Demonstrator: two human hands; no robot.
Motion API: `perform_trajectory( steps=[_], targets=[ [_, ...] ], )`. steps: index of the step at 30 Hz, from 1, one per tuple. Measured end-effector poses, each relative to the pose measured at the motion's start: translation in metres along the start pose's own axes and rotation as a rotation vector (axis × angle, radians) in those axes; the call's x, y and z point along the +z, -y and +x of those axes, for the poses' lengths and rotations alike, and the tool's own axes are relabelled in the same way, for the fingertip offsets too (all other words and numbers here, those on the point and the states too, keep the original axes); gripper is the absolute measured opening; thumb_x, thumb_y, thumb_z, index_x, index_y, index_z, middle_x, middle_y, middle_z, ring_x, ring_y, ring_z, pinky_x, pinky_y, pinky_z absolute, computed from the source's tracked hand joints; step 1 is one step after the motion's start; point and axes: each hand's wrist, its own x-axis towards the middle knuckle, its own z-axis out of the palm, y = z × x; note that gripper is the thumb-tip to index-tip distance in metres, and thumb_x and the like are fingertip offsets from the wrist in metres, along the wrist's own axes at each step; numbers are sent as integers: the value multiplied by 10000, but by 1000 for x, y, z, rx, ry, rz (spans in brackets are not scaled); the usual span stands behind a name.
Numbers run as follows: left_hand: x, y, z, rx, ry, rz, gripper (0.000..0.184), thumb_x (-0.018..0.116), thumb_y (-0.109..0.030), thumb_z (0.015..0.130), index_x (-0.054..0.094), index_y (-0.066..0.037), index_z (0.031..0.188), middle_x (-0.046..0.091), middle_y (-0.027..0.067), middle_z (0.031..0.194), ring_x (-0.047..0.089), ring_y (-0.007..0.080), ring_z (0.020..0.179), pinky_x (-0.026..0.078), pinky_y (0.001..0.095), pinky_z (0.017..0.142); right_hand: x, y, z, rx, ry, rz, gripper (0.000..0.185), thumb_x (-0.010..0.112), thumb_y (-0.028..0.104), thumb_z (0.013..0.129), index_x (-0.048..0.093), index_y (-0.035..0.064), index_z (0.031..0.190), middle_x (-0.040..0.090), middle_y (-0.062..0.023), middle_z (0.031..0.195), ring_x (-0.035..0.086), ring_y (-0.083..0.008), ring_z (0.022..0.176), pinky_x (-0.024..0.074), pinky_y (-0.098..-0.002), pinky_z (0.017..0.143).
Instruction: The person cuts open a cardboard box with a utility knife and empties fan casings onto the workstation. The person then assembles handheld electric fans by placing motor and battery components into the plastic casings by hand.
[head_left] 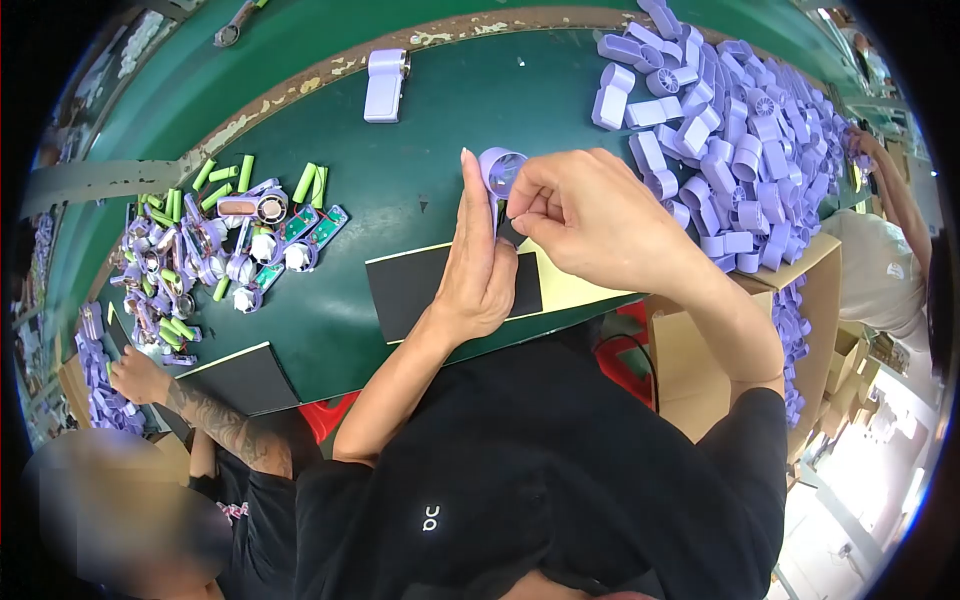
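Upright over the mat, my left hand (pixel 475 265) holds a light purple fan housing (pixel 497 165) against its palm and straight fingers. The housing's round hollow end faces up and to the right. Close against that housing, my right hand (pixel 600 215) has its fingers curled into a pinch. Whatever lies between those fingertips is hidden. Below both hands is a black mat (pixel 410 290) on a yellow sheet (pixel 590 295).
A big heap of purple housings (pixel 740 150) covers the right side of the green table (pixel 440 190). One purple unit (pixel 385 88) lies at the back. Fan parts with green batteries (pixel 205 240) are piled left. A co-worker's hand (pixel 140 378) is at lower left; a cardboard box (pixel 700 360) stands right.
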Motion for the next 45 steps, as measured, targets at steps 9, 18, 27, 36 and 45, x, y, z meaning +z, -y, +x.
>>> perform_trajectory(
  steps=[9, 18, 27, 36, 45],
  targets=[
    [-6, -8, 4, -80, 41, -86, 898, 377, 25, 928, -132, 66, 1667, 259, 311, 1686, 314, 392, 1569, 254, 441, 1279, 11, -2, -5, -34, -95, -5, 107, 654, 15, 851, 710, -52, 913, 721, -203, 773, 719, -384, 757, 537, -462, 705],
    [0, -3, 6, -87, 18, -135, 881, 375, 26, 936, -132, 98, 1653, 226, 321, 1692, 304, 393, 1570, 227, 439, 1286, 18, -12, 0, -116, -127, -90, 104, 632, -4, 846, 706, -39, 911, 729, -229, 886, 706, -442, 840, 538, -536, 742],
    [6, 0, 6, -1, -36, -31, 879, 383, 19, 972, -183, 94, 1640, 333, 297, 1635, 392, 374, 1511, 253, 421, 1269, 27, -18, -2, -146, -246, -144, 65, 646, 7, 847, 678, -33, 886, 670, -194, 885, 669, -410, 880, 507, -531, 750],
    [-2, -5, 10, -11, -8, -130, 882, 392, -56, 1007, -209, 74, 1639, 370, 305, 1609, 437, 375, 1478, 306, 415, 1240, 32, -40, 8, -269, -206, 298, 54, 764, 10, 883, 727, 16, 923, 615, -47, 819, 527, -158, 735, 416, -324, 650],
    [0, 1, 5, -72, -49, -38, 829, 383, -49, 1041, -166, 87, 1647, 383, 306, 1595, 473, 363, 1437, 358, 417, 1210, 42, -50, 10, -288, -242, 293, 102, 771, -15, 880, 735, 11, 972, 645, -65, 879, 610, -185, 768, 501, -319, 690]
  ],
)
